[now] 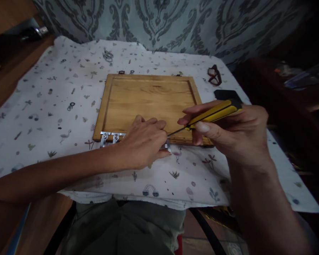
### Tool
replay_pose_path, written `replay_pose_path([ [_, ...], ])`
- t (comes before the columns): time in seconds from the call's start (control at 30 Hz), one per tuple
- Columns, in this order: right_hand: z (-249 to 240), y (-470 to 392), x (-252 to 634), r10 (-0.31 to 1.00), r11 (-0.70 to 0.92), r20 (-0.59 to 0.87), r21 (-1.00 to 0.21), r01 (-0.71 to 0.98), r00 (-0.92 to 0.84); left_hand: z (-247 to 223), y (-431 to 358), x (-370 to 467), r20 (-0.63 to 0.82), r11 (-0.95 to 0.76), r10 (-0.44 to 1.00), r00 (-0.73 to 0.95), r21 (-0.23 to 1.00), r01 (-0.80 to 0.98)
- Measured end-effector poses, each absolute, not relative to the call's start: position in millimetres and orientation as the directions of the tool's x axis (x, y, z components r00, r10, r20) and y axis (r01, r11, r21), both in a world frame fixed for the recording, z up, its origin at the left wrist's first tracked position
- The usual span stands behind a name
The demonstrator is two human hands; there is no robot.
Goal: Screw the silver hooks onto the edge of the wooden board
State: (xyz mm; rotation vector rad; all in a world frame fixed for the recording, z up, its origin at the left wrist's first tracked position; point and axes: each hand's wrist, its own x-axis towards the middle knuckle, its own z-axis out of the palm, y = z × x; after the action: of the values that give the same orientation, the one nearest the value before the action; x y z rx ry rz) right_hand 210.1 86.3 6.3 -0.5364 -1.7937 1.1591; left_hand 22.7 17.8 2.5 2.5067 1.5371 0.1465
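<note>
A framed wooden panel (pixel 146 102) lies flat on the cloth-covered table. Along its near edge runs a silver metal strip with cut-outs (pixel 105 137), which looks like a hinge. My left hand (pixel 146 143) is closed over that strip, fingers curled on top and thumb below the near edge, hiding its middle. My right hand (pixel 223 131) grips a yellow and black screwdriver (pixel 211 115) between thumb and fingers. The screwdriver's thin shaft slants down left, its tip at the strip's right end beside my left fingers. Whether the tip sits on a screw is too small to tell.
Glasses (pixel 214 75) and a dark flat object (pixel 227 94) lie on the patterned tablecloth (pixel 42 120), right of the panel. Small dark fittings (pixel 121 72) show at the panel's far edge. Behind the table hangs a patterned grey curtain or wall covering (pixel 154 24).
</note>
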Motion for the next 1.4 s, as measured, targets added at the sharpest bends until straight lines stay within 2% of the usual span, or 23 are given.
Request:
replay_pose_path([
  [0.27, 9.4, 75.2, 197.1, 0.788, 0.498, 0.482, -0.865, -0.064, -0.382, 4.2, 17.3, 24.2, -0.04, -0.43, 0.892, 0.45, 0.234, 0.872],
  [0.57, 8.7, 80.6, 206.6, 0.751, 0.479, 0.463, -0.873, -0.094, -0.47, 5.4, 18.4, 24.3, -0.058, -0.423, 0.893, 0.446, 0.231, 0.876],
  [0.83, 8.4, 78.2, 193.7, 0.778, 0.499, 0.504, -0.858, -0.119, -0.374, 1.6, 18.6, 23.3, -0.034, -0.437, 0.89, 0.454, 0.221, 0.872],
  [1.13, 9.7, 85.2, 208.3, 0.7, 0.465, 0.465, -0.873, -0.148, -0.542, 5.1, 19.0, 24.8, -0.044, -0.434, 0.89, 0.453, 0.217, 0.874],
  [1.4, 7.5, 84.5, 200.1, 0.753, 0.549, 0.545, -0.829, -0.106, -0.369, 2.0, 18.1, 22.9, -0.023, -0.429, 0.896, 0.442, 0.208, 0.879],
])
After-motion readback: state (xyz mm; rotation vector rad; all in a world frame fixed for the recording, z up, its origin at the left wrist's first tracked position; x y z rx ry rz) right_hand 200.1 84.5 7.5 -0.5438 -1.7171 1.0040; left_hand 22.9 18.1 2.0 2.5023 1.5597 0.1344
